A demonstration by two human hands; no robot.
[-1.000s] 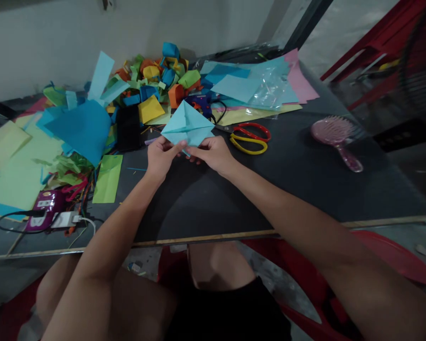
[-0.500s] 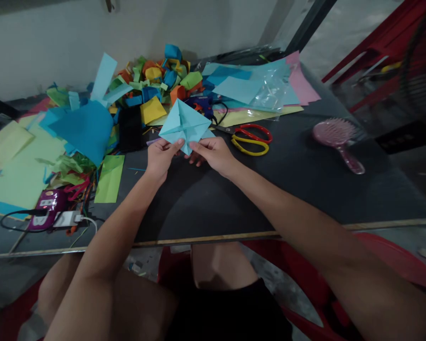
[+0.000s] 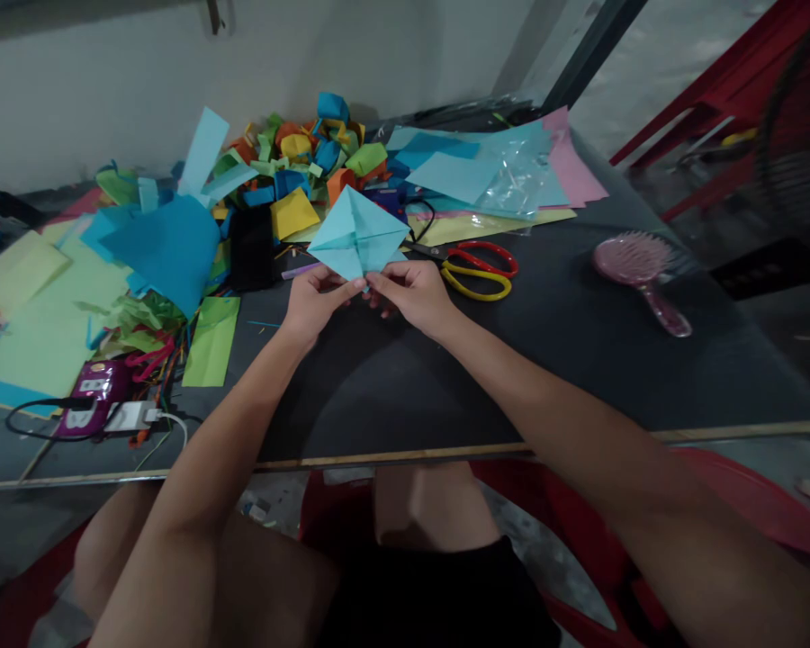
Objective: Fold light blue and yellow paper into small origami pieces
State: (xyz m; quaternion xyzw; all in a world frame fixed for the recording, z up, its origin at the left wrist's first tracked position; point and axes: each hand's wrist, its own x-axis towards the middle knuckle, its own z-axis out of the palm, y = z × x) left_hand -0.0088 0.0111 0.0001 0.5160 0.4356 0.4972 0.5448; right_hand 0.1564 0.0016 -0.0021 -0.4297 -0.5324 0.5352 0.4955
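Here's the dark table [image 3: 567,378], spread right across the scene! Taking the clock from the paper between the hands, loose blue and pink sheets [image 3: 455,175] fan out at two o'clock, partly under clear plastic. A heap of coloured paper pieces [image 3: 295,146] piles up at eleven, and a deep-blue paper [image 3: 168,243] sprawls at nine.

Now the centre of the dial: the light-blue folded paper [image 3: 357,234], a creased diamond, its nearest corner at six o'clock. The left hand [image 3: 309,301] has that corner pinched, fingers curled, thumb pressed on top. The right hand [image 3: 415,292] matches it, gripping the same corner, thumb tips almost meeting!

Out at three lies a pink hairbrush [image 3: 644,270], bristles up. Nearer, between three and four, scissors [image 3: 479,270] show red and yellow handles. A purple device [image 3: 95,396] sits at eight, and a small yellow paper [image 3: 293,214] rests just beside the diamond, towards ten.
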